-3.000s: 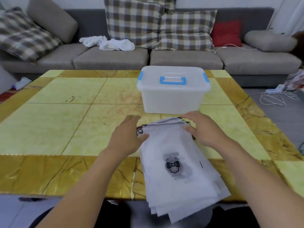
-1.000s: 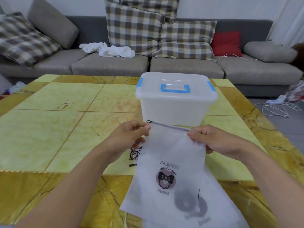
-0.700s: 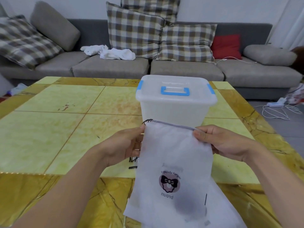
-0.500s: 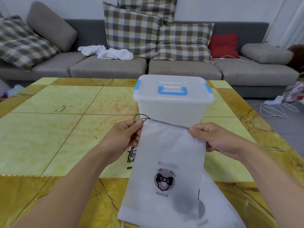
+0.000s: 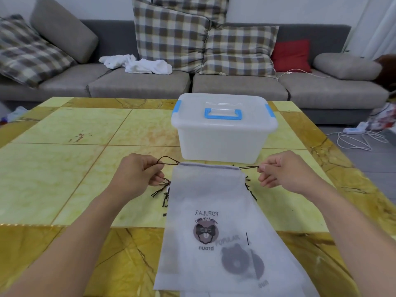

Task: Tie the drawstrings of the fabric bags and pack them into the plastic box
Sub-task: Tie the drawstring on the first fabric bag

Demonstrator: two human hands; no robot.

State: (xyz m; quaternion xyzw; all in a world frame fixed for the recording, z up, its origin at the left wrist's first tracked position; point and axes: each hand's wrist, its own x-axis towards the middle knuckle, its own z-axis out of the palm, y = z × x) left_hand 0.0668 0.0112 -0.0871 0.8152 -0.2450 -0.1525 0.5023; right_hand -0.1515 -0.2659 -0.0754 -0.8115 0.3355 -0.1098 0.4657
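Left hand [image 5: 137, 174] pinches the dark drawstring loop [image 5: 168, 160] at the left end of the top fabric bag [image 5: 211, 211]; right hand [image 5: 285, 168] pinches the drawstring [image 5: 248, 167] at its right end, both cords drawn sideways, bag mouth between the hands. Bag hangs over the near table [image 5: 64, 168] edge atop a stack of like bags [image 5: 267, 281], loose cord ends showing beside it. Plastic box [image 5: 222, 133], lid on with blue handle, stands just beyond the bag mouth; grey sofa [image 5: 139, 84] at far side.

Bag [image 5: 210, 211]: thin matt translucent white cloth. Box [image 5: 222, 136]: smooth frosted plastic. Table [image 5: 64, 168]: glossy marbled surface.
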